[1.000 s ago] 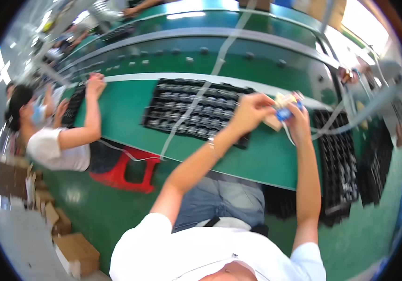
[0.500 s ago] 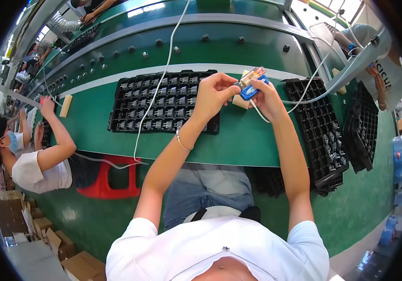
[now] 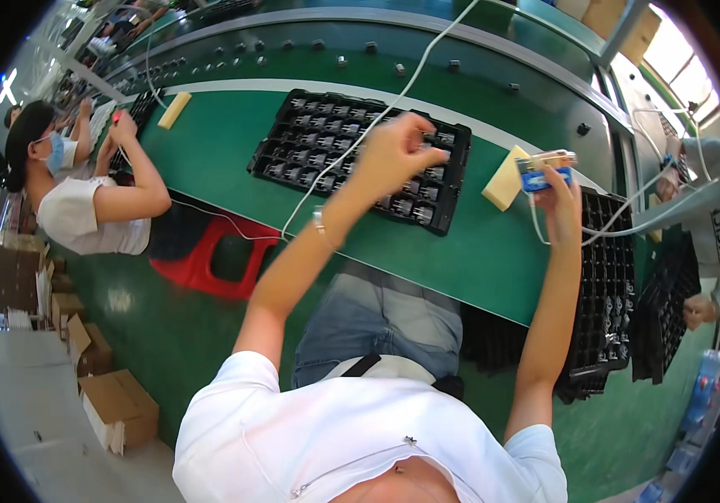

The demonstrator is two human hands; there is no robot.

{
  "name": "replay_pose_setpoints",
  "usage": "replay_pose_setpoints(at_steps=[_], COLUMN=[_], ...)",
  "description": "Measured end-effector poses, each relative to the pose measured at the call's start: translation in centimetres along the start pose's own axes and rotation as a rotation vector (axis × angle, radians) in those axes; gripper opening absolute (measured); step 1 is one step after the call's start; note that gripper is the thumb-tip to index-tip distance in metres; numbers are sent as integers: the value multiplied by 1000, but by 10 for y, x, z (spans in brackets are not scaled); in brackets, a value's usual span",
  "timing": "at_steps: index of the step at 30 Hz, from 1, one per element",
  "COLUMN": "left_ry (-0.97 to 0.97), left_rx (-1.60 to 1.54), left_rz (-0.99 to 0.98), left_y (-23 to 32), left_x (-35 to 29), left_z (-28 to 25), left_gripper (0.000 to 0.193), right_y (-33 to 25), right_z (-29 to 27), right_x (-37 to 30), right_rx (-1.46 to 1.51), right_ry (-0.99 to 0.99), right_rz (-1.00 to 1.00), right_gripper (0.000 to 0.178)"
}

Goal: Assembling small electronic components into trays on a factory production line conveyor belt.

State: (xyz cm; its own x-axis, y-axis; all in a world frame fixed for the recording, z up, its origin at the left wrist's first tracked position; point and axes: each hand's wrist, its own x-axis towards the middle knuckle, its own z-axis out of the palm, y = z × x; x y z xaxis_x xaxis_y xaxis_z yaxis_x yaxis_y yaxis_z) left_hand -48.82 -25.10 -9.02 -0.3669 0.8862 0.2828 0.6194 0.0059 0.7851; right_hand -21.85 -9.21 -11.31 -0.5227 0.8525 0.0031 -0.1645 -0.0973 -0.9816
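In my right hand (image 3: 558, 205) is a small blue handheld device (image 3: 533, 179) with a clear, amber-tinted top and a white cable running down from it. My fingers are wrapped round its lower part. My left hand (image 3: 393, 159), somewhat smeared by motion, hovers over the right part of a black compartment tray (image 3: 263, 159). Its thumb and forefinger are apart, and I see nothing between them. Several small dark parts with metal prongs sit in the tray's compartments. Beside the blue device, a pale yellow block (image 3: 503, 179) lies on the green table.
A white cable (image 3: 376, 117) hangs across the tray. Stacked black trays (image 3: 607, 293) stand at the right table edge, near a thin hose. Small parts dot the green conveyor (image 3: 460, 92) beyond. A masked co-worker (image 3: 91, 193) sits at the left by a red stool (image 3: 200, 264).
My left hand has come away from the blue device and moved left over the tray. The right hand still holds the device, now farther right. The whole view has turned.
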Motion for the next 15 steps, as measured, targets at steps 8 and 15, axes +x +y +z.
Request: replay_pose_setpoints(at_steps=[8,15], left_ry=[137,98], left_rx=[946,998], left_rz=[-329,-398], left_y=[-113,-91], left_x=[-29,-12], left_z=[-158,-127], left_gripper=[48,43], right_y=[-8,4], right_z=[19,19], right_x=[5,3], right_rx=[-833,-784], right_ry=[311,260], right_rz=[-416,-432], right_gripper=[46,44])
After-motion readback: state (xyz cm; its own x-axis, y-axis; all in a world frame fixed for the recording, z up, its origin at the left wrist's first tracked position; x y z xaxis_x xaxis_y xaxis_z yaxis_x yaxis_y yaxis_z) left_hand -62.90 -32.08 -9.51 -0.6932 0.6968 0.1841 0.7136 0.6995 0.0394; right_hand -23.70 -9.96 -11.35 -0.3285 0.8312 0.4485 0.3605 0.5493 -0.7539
